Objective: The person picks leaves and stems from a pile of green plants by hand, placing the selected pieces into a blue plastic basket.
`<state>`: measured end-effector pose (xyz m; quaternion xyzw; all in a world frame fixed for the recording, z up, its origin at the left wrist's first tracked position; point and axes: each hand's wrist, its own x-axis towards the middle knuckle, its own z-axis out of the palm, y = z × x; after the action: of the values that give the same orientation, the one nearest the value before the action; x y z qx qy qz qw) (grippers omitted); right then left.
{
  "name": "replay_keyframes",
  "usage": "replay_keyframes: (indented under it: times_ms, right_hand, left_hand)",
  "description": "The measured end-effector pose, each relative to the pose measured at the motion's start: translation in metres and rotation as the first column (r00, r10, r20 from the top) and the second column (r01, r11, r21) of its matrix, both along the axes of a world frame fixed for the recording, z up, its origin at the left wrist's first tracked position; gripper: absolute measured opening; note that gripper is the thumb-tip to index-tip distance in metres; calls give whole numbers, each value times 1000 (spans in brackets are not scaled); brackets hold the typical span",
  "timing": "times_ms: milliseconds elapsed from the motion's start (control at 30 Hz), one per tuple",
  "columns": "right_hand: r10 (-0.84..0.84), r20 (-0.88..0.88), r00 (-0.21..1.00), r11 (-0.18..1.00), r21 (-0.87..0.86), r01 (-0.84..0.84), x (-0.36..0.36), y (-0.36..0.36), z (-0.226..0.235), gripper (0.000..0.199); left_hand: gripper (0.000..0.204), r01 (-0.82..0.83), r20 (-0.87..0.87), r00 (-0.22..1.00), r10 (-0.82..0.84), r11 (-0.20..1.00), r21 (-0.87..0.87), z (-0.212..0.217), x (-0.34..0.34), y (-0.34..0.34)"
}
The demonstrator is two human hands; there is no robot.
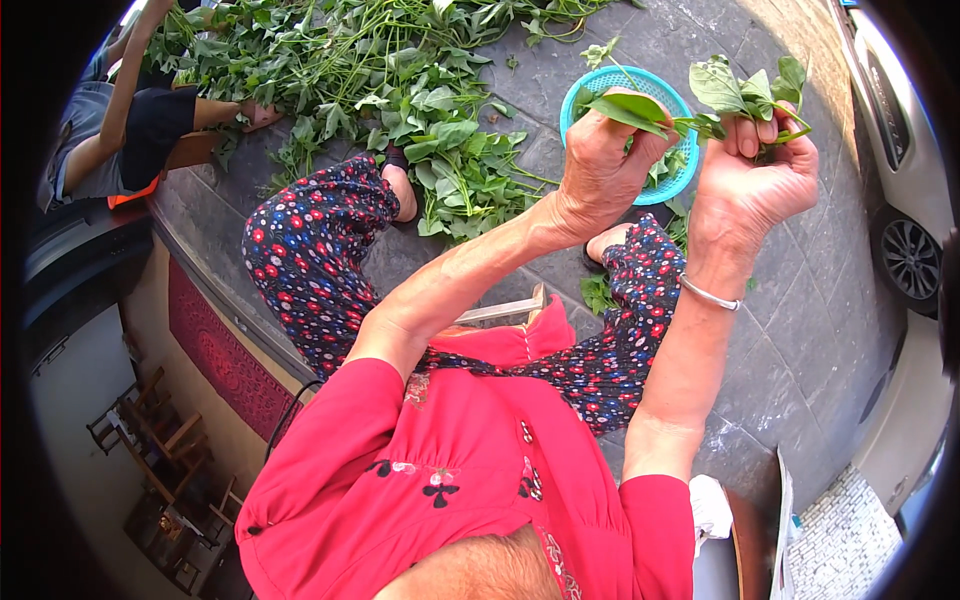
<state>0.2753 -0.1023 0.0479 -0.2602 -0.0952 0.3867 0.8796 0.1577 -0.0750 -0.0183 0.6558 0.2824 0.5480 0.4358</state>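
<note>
My left hand (612,165) is closed on green leaves, with a broad leaf (632,112) sticking out from its fingers and a thin stem rising above. My right hand (752,180) is closed around a leafy vine sprig (722,88), whose leaves stand above the knuckles and whose stem bends over the fingers. Both hands are raised side by side in front of me, with leaves spanning the gap between them. Behind them on the ground sits a round turquoise plastic basket (652,78) with some greens in it; the hands partly cover it.
A large heap of leafy vines (400,95) spreads over the grey paving (780,330) ahead and left. At far left another person (110,130) sits beside the heap. A light-coloured car (900,130) stands at right. A red patterned mat (225,340) lies by a doorway at left.
</note>
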Motion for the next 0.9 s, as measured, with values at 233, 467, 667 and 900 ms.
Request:
replay_keyframes:
  times_ms: [233,467,667,900]
  right_hand:
    - [-18,6,1000,1000,-19,18,3,-4,1,10]
    - [-94,22,995,994,-54,95,2,-5,5,10]
    - [-157,472,867,897,-299,326,62,-43,14,16]
    - [28,548,836,514,-725,458,126,-144,-61,26]
  left_hand:
    - [20,15,-5,1000,-14,996,84,-7,1,3]
    - [19,15,-15,1000,-13,993,118,-15,-7,6]
    - [8,-20,-354,935,5,999,-40,-95,-38,39]
    - [23,-48,-799,520,-302,924,-380,-244,-136,45]
